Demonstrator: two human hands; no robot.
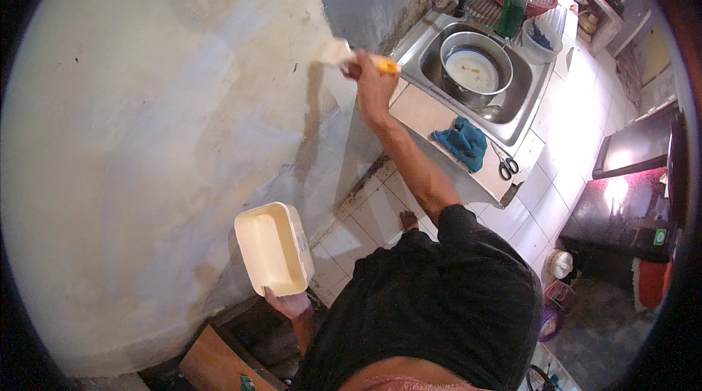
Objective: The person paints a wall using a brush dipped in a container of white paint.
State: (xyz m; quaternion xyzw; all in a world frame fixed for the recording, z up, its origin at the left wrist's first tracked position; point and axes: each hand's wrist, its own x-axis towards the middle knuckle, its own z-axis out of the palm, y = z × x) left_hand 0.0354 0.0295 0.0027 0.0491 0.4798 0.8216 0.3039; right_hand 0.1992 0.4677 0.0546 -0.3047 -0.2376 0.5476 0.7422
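We had our R hand [376,90] up by the wall [183,120], fingers closed round the handle of a brush [387,65], its yellow-orange end poking out to the R. The brush head pointed L, over the pale paint; it was blurred, so we couldn't tell if it touched. Our L hand [288,304] gripped a cream tub [267,245] low down, approx. at its bottom corner, thumb at the rim; the other fingers were mostly hidden, so we couldn't tell how far they curled. The tub was tilted, mouth toward us, near the wall. On the counter [420,115], a teal cloth [462,144] lay btwn the sink [525,109] and the near edge, w/ scissors [506,164] just beside it, nr the counter's near R corner. A metal pot [475,69] sat in the sink.
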